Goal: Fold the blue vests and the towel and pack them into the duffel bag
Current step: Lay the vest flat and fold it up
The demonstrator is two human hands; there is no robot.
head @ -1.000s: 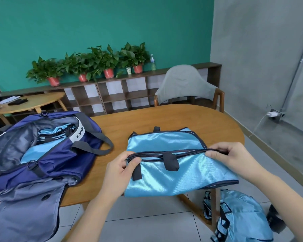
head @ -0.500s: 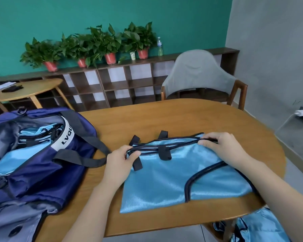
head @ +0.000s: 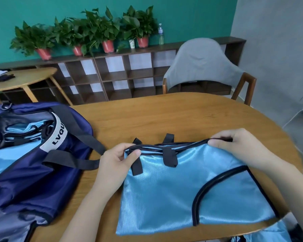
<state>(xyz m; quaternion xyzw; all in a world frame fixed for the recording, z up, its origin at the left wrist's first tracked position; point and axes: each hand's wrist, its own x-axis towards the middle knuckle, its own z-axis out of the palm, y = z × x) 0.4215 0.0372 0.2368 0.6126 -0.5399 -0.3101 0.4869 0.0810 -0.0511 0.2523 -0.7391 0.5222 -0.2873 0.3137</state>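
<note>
One blue vest (head: 182, 193) lies flat on the wooden table (head: 164, 116), lower centre of the frame. The left hand (head: 115, 159) pinches its upper left corner; the right hand (head: 234, 145) pinches its upper right edge. One open duffel bag (head: 33, 163) sits at the left, holding folded blue fabric (count not discernible). Four potted plants (head: 87, 30) line the shelf (head: 122, 67), upper left. One chair (head: 205, 67) stands behind the table.

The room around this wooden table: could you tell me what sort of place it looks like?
Probably an office lounge or meeting room, not a home. A long cubby shelf lined with potted plants runs along a teal wall, and a padded chair and a second small table stand nearby.
</note>
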